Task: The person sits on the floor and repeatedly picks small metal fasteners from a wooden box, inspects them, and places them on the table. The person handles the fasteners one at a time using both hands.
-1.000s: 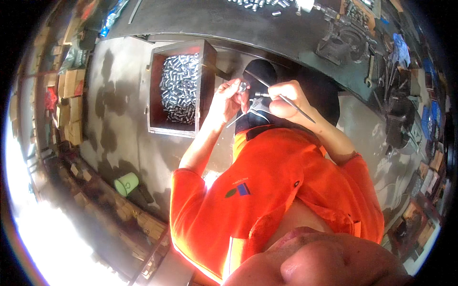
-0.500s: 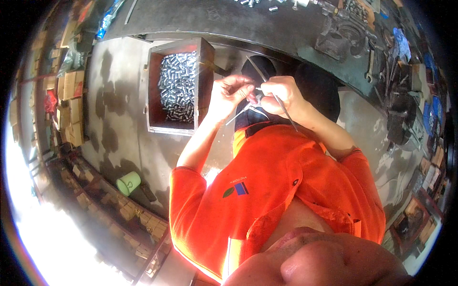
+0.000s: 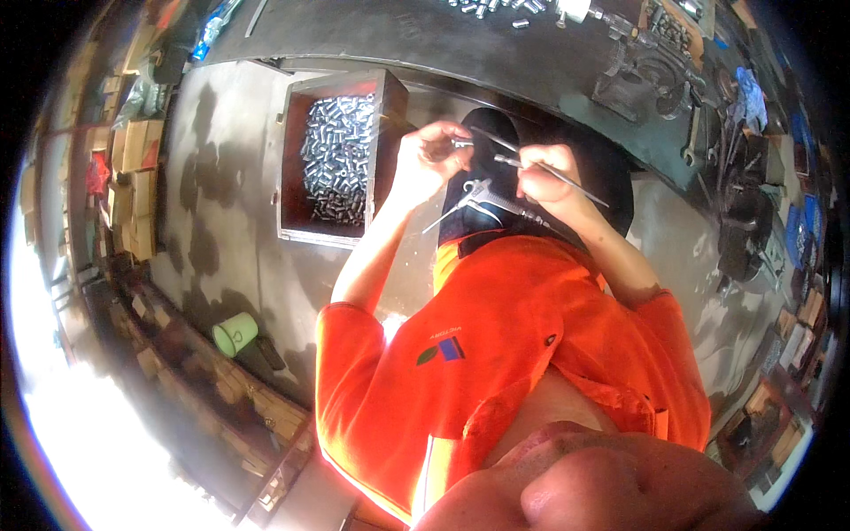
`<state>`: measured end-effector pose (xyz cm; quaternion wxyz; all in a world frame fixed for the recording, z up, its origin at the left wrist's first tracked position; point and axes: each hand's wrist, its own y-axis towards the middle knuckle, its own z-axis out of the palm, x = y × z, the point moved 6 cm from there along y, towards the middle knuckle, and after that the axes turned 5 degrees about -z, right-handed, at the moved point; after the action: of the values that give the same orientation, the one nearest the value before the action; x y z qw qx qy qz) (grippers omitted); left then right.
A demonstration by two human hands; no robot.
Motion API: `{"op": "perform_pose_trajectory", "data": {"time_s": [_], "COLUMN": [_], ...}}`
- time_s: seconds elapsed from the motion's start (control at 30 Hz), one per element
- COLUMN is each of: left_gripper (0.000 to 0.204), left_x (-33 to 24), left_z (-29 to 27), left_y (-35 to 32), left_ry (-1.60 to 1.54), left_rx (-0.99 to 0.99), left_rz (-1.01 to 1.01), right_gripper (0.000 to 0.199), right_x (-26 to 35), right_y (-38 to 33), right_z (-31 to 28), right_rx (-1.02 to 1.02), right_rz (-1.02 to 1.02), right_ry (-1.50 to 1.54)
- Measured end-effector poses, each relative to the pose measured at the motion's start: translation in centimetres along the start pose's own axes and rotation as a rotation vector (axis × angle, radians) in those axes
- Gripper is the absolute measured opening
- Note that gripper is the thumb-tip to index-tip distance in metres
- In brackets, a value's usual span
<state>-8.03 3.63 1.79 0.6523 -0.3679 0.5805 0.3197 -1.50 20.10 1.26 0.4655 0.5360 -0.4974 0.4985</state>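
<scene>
Open floor [image 3: 226, 208] left; parts box [image 3: 335, 159] and workbench [image 3: 531, 66] hem the hands.

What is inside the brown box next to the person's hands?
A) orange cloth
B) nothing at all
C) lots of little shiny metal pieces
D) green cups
C: the box beside the left hand is heaped with small silvery metal pieces; the one green cup sits on the floor apart from it.
</scene>
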Motion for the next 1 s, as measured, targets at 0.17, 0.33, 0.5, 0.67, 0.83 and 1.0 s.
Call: {"op": "perform_pose_trajectory", "data": {"time_s": [0.17,0.33,0.5,0.67,0.83,1.0], "left_gripper": [0.020,0.020,0.023,0.027,0.021,0.020], "left_x": [-0.6,-0.9,-1.4,-1.3,-0.7,-2.1], "left_z": [-2.0,-1.4,0.1,2.3,0.2,0.9], "left_y": [0.1,-0.3,-0.7,0.8,5.8,16.8], "left_ry": [0.709,0.875,0.922,0.937,0.993,1.172], "left_rx": [-0.302,-0.289,-0.240,-0.140,-0.150,-0.186], "left_rz": [0.241,0.394,0.498,0.571,0.497,0.445], "right_gripper": [0.021,0.024,0.018,0.012,0.016,0.019], "right_x": [5.0,5.3,5.0,2.0,1.0,2.5], "right_y": [-1.6,-1.8,0.0,2.8,0.9,-0.2], "right_z": [0.8,1.9,3.1,3.1,-1.1,-3.4], "right_rx": [0.176,0.230,0.179,0.076,-0.036,-0.077], "right_rz": [-0.314,-0.353,-0.343,-0.393,-0.155,-0.138], "right_ry": [-0.049,-0.177,-0.218,-0.284,-0.155,-0.028]}}
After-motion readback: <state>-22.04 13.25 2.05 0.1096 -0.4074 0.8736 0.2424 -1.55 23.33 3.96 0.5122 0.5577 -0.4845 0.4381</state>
